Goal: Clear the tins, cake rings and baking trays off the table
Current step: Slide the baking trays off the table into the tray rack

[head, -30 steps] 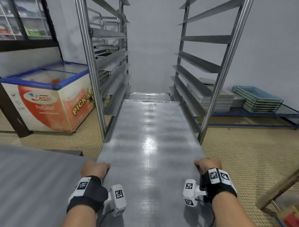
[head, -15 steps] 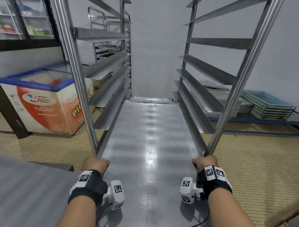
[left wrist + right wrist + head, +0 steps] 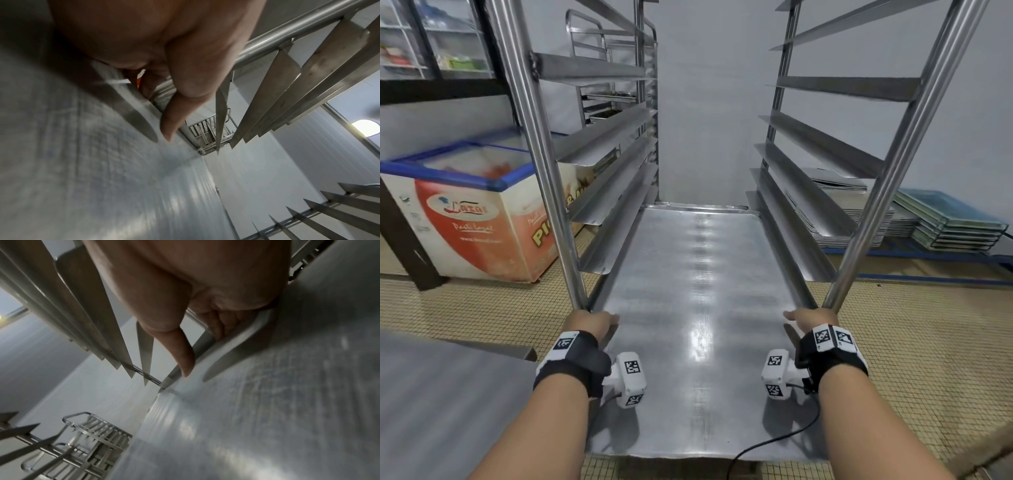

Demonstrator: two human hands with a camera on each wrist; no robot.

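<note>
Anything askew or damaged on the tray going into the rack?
Nothing stands out. The baking tray sits square between the rack uprights, left hand and right hand gripping its side edges evenly. Its surface is scuffed but flat, nothing on it. Only the wrist-camera cable trails across its near end.

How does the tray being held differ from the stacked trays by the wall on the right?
The held baking tray is single, gripped at its side edges by the left hand and right hand, partly inside the rack. The stacked trays lie piled, untouched, outside the rack. Both are flat, silvery metal.
</note>
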